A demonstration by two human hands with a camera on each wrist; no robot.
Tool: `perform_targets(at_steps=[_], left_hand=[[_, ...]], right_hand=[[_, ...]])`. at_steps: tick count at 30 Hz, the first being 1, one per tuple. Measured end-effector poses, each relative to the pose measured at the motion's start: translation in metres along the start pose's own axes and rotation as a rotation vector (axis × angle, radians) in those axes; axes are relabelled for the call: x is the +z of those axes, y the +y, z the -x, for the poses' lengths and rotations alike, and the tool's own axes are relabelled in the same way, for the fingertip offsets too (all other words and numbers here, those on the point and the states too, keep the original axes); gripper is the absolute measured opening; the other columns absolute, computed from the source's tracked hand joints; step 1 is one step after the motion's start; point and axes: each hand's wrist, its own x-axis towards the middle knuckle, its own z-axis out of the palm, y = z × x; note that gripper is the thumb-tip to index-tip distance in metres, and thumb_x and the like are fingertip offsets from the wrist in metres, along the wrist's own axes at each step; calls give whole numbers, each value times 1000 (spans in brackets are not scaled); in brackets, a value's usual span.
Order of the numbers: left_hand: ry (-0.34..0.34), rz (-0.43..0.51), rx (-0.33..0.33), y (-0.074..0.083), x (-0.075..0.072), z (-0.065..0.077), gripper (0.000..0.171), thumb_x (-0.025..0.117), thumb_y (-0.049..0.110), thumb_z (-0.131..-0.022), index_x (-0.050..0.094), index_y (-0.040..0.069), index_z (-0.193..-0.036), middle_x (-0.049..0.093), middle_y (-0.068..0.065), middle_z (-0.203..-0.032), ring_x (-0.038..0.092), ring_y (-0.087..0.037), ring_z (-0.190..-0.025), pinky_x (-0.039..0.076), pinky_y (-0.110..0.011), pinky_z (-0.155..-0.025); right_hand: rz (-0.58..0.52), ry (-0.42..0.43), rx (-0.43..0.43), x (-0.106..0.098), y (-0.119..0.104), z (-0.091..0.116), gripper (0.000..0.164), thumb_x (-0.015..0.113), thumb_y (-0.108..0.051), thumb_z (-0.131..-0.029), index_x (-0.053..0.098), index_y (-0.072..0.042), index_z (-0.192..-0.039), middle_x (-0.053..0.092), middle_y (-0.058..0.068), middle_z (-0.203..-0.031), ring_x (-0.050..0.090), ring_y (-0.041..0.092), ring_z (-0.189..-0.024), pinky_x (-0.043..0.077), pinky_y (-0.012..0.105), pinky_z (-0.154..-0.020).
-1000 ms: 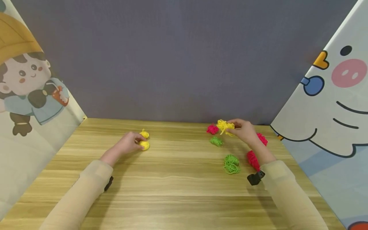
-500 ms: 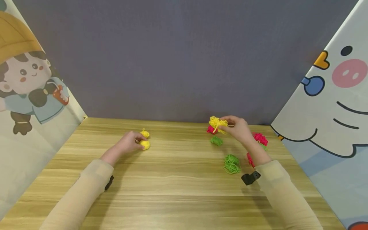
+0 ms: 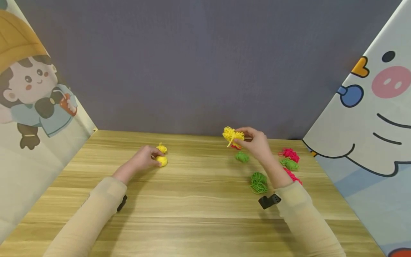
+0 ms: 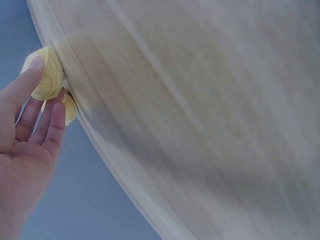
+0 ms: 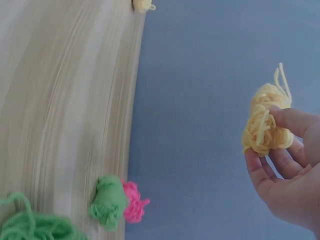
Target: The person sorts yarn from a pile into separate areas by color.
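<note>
On the left side of the table, my left hand [image 3: 145, 159] holds a yellow yarn ball [image 4: 49, 75] between thumb and fingers, low at the tabletop. A second yellow yarn ball [image 3: 162, 148] lies just behind it, partly hidden by my fingers in the left wrist view. My right hand [image 3: 255, 142] pinches a loose yellow yarn bundle [image 5: 267, 122] with a dangling strand, raised above the far right part of the table. Below that bundle, a small pink yarn ball [image 5: 133, 202] is mostly covered in the head view, and a small green yarn ball [image 3: 242, 156] lies close by.
A larger green yarn bundle [image 3: 258, 182] with loose loops lies nearer me. Right of my forearm are a pink bundle [image 3: 290, 155], a green one [image 3: 289, 164] and another pink one [image 3: 293, 176], partly hidden. A grey panel [image 3: 199, 71] stands along the table's back edge.
My right hand has moved left with the yellow yarn bundle and slightly up, uncovering pink and green bundles on the right. The left hand has stayed nearly still.
</note>
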Motion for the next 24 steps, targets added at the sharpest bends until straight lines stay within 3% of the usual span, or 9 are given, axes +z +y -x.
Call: perform_targets(at_steps=[13, 24], left_hand=[[-10, -7, -13, 0, -2, -1, 30, 77, 7, -77, 70, 1, -105, 68, -16, -104, 63, -27, -95, 54, -40, -81], [-7, -25, -11, 1, -2, -2, 29, 78, 6, -75, 71, 1, -103, 69, -15, -101, 63, -27, -94, 54, -40, -81]], right_hand=[[-128, 5, -57, 36, -25, 2, 34, 75, -15, -81, 66, -7, -113, 68, 15, -108, 66, 29, -93, 57, 34, -78], [-228, -20, -88, 77, -33, 1, 34, 76, -18, -81, 66, -8, -112, 67, 12, -110, 65, 26, -98, 56, 31, -81]])
